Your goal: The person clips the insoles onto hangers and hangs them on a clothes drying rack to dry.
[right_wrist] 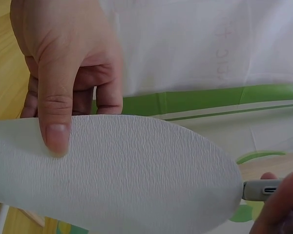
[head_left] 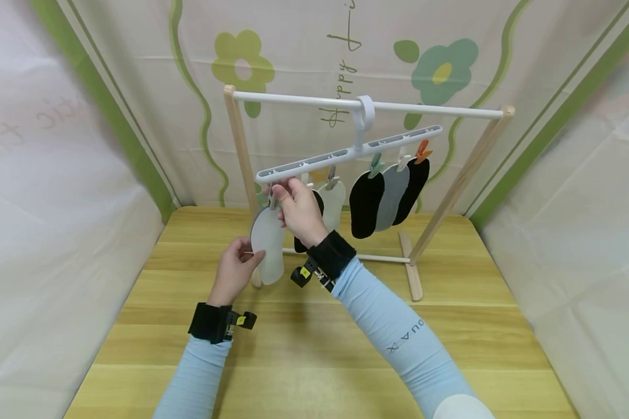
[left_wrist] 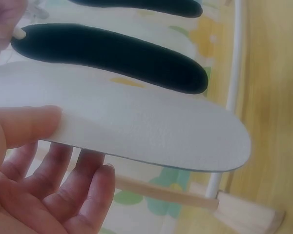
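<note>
My left hand (head_left: 234, 270) holds a pale insole (head_left: 267, 244) by its side edge, thumb on the white textured face and fingers behind. At the insole's top end, my right hand (head_left: 303, 214) pinches a grey clothespin (right_wrist: 258, 190), right below the left end of a white hanger (head_left: 356, 152). The clothespin's tip meets the insole's rounded end in the right wrist view. Just behind hang a black insole (left_wrist: 112, 56), partly hidden by my right hand in the head view, and another white insole (head_left: 334, 201) under a grey clothespin (head_left: 332, 177).
The hanger tilts on the white rail (head_left: 293, 99) of a wooden stand (head_left: 445, 192). From its right half hang two black insoles and a grey insole (head_left: 392, 198), with green, white and orange clothespins (head_left: 423, 152). The stand is on a wood-grain table (head_left: 314, 361) between fabric walls.
</note>
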A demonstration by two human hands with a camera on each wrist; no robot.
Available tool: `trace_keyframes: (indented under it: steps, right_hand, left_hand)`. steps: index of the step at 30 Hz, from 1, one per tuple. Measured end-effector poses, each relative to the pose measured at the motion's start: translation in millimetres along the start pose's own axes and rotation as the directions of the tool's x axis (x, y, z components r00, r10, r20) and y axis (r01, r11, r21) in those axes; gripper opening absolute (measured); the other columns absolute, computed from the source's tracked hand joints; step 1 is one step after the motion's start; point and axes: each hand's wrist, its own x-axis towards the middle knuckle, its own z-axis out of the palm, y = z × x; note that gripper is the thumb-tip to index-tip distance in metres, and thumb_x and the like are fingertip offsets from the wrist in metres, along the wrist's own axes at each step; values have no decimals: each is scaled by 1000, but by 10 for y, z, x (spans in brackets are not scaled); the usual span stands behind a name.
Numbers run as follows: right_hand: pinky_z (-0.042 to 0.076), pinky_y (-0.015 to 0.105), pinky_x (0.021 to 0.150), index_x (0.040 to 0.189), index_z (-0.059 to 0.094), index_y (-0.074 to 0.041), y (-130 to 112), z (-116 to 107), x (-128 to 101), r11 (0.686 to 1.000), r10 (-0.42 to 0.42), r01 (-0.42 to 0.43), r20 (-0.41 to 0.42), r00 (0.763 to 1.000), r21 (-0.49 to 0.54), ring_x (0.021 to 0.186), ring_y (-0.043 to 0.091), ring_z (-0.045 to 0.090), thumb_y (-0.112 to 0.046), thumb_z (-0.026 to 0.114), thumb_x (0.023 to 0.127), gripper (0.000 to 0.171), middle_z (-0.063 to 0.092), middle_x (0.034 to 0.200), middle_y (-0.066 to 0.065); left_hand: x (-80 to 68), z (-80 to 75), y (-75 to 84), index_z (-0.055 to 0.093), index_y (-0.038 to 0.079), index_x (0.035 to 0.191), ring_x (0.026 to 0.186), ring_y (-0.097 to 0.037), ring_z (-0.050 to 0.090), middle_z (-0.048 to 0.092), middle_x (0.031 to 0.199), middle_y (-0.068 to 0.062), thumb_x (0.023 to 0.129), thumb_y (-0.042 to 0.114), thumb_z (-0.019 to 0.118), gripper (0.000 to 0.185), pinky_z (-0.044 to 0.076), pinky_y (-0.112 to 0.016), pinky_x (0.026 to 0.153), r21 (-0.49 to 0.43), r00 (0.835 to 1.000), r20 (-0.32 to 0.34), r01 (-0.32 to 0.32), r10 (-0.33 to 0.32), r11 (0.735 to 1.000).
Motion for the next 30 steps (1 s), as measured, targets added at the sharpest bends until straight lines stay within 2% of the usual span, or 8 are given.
trace_keyframes:
  steps: [7, 17, 19, 24, 30]
  right_hand:
    - [51, 26, 50, 119, 60, -9, 10, -5, -9, 1000, -6, 6, -33, 999, 1, 60, 17, 53, -33, 47, 100, 33, 68, 104, 2]
    - [51, 26, 51, 118, 60, -9, 9, -34, -34, 1000, 10, -10, -40, 999, -11, 62, 16, 53, -34, 48, 100, 32, 69, 105, 1]
    - [51, 26, 51, 118, 60, -9, 11, -42, -40, 1000, 9, -9, -41, 999, -10, 63, 16, 53, -34, 48, 100, 33, 68, 105, 1]
    - [49, 26, 51, 118, 61, -8, 13, -42, -47, 1000, 3, -3, -32, 999, 12, 62, 15, 52, -33, 49, 100, 33, 69, 105, 2]
    - [51, 25, 53, 121, 60, -5, -4, -52, -50, 1000, 17, -16, -15, 1000, 11, 63, 15, 54, -32, 52, 99, 36, 69, 109, 5]
  left_hand:
    - [-9, 26, 29, 56, 1, 116, 98, -28, 65, 62, 113, -15, 94, 18, 71, 31, 55, -43, 87, 5, 1000, 7, -12, 12, 1000]
    - [-6, 62, 95, 55, 2, 121, 102, -29, 64, 61, 117, -15, 94, 21, 70, 36, 53, -44, 92, 4, 1000, 12, -1, 1, 1000]
    - [-21, 68, 162, 55, 0, 121, 103, -30, 64, 61, 118, -17, 95, 19, 69, 35, 53, -45, 92, 9, 1000, 17, -4, 4, 1000]
    - [-17, 70, 215, 55, 0, 120, 102, -30, 64, 61, 117, -17, 95, 17, 69, 33, 54, -45, 91, 5, 1000, 17, -15, 15, 1000]
    - [10, 88, 215, 55, 1, 121, 104, -29, 64, 61, 118, -16, 95, 17, 70, 34, 54, -44, 91, -22, 1000, 19, -15, 15, 1000]
